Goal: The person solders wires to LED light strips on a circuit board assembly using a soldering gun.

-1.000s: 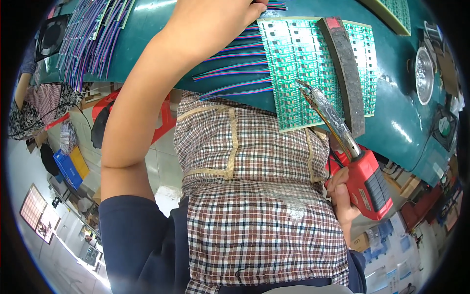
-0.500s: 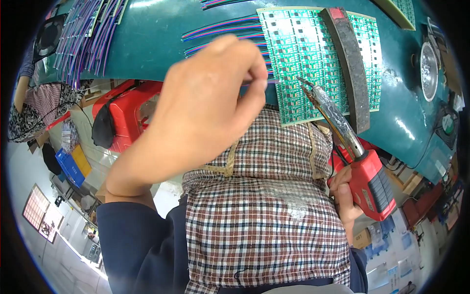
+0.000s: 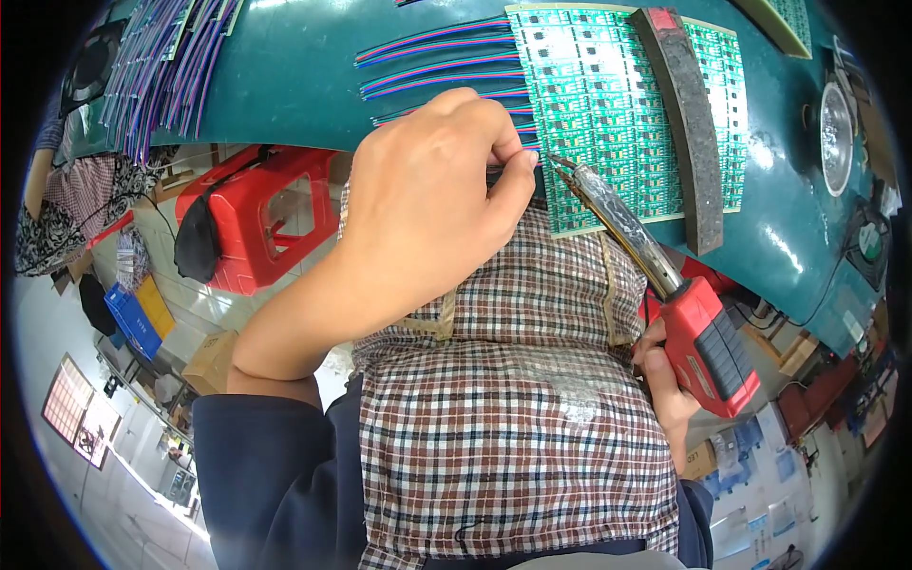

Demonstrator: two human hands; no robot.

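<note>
My left hand (image 3: 432, 185) is pinched at the left edge of a green circuit board panel (image 3: 567, 220), thumb and forefinger closed on thin coloured wire. The wire's tip meets the edge of the panel; most of its length is hidden behind the hand. My right hand (image 3: 671, 391) grips a soldering iron (image 3: 708, 347) with a red and black handle. Its dark tip points up and left, very close to the wire end and the panel edge. Bundles of coloured wires (image 3: 442, 74) stick out leftward from the panel farther up. A dark heavy bar (image 3: 686, 133) lies across the panel.
On the green table (image 3: 294, 90), finished-looking wired strips (image 3: 171, 76) hang over the edge at far left. A round metal bowl (image 3: 835, 138) and a small fan (image 3: 866, 239) stand at right. A red stool (image 3: 271, 223) is below the table, left of my forearm.
My left hand has moved slightly right and down, bringing the wire to the panel edge. The soldering iron has shifted left, its tip now beside the wire end.
</note>
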